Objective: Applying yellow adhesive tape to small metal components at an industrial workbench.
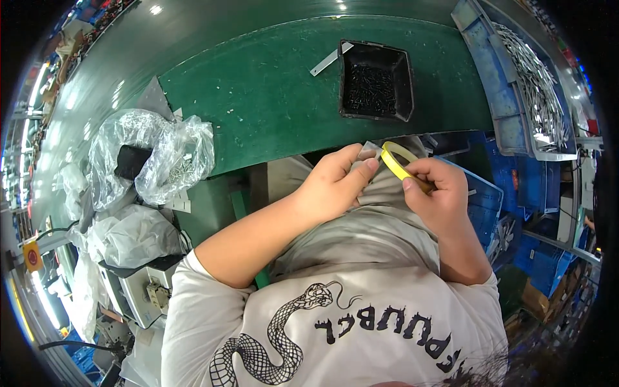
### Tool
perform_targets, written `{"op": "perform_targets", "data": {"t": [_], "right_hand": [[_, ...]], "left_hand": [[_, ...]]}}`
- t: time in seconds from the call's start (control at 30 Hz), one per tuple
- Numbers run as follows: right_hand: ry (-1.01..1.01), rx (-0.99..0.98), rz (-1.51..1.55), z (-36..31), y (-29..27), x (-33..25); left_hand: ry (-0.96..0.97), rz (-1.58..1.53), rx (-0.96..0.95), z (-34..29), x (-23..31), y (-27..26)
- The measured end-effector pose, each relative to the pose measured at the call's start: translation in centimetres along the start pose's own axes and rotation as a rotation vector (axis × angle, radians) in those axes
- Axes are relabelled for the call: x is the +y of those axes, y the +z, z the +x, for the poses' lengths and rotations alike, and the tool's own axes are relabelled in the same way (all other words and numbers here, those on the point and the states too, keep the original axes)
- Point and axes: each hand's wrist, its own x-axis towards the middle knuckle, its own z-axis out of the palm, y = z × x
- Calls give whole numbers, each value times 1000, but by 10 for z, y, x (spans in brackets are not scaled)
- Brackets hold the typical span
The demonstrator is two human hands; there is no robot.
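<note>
In front of my lap, my right hand [442, 190] grips a roll of yellow tape [394, 164] by its near side, thumb and fingers closed on the ring. Close by on the left, my left hand [335, 179] pinches a small greyish, see-through piece [369, 150] between thumb and forefinger. The piece sits right beside the roll's far left edge; whether the two touch I cannot tell. The other fingers of my left hand are curled and partly hidden.
On the green table [271, 84] stands a black bin [409, 84] of small dark parts, with a flat metal strip [327, 62] beside it. A blue crate [509, 97] of thin metal pieces is at right. Clear plastic bags [177, 155] lie at left, above a grey machine [145, 293].
</note>
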Motion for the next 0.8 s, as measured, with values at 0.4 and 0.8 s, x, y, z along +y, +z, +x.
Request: {"op": "perform_targets", "data": {"t": [0.4,0.8], "right_hand": [[-25,-42,117,-3,-5,16],[-265,-236,407,-4,11,48]], "left_hand": [[-45,-152,-20,-1,4,0],[55,-468,-89,-4,-1,-3]]}}
